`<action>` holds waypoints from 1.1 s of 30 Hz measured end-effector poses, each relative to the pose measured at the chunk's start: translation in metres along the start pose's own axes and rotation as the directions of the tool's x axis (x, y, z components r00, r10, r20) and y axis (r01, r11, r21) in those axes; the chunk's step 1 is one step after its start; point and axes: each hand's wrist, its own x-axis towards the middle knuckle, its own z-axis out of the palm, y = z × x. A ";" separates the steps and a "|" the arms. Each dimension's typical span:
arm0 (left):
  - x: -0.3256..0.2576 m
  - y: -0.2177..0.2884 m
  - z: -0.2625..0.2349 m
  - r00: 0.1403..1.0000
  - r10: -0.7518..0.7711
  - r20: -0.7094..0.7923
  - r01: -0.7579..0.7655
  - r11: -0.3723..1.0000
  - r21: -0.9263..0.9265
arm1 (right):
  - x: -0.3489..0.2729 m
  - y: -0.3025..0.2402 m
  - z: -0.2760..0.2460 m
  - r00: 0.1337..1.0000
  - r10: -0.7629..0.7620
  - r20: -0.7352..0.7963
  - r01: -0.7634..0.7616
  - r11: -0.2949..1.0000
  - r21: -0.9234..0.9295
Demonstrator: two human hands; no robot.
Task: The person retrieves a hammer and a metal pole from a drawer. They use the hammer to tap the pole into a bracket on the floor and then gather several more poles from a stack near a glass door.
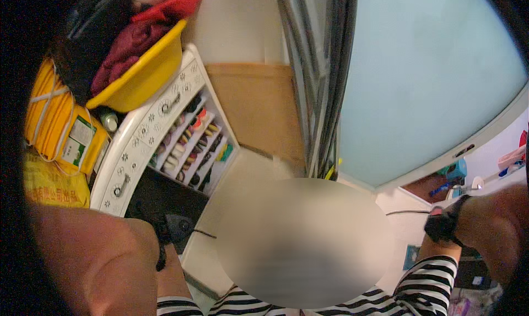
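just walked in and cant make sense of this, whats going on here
The view looks down at another person in a striped top, face blurred. The left forearm fills the lower left, its hand by a dark object near a white shelf unit of small coloured items. At right, an arm with a black wristwatch reaches in. Neither hand's grip shows. A yellow basin of clothes tops the unit.

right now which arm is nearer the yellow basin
Left. The left arm sits below the yellow basin; the right arm, with a black watch, is far to its right.
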 end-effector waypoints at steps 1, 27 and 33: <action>-0.011 -0.003 0.013 1.000 -0.011 -0.003 0.011 1.000 0.016 | -0.013 0.000 -0.005 0.999 0.042 -0.004 -0.043 0.998 -0.056; -0.166 -0.115 0.270 0.454 -0.763 0.460 0.819 0.561 0.122 | -0.259 0.273 0.065 0.381 0.822 0.424 -0.822 0.511 -0.252; -0.181 -0.142 0.315 0.457 -0.807 0.373 0.844 0.526 0.103 | -0.258 0.264 0.077 0.411 0.760 0.503 -0.733 0.604 -0.313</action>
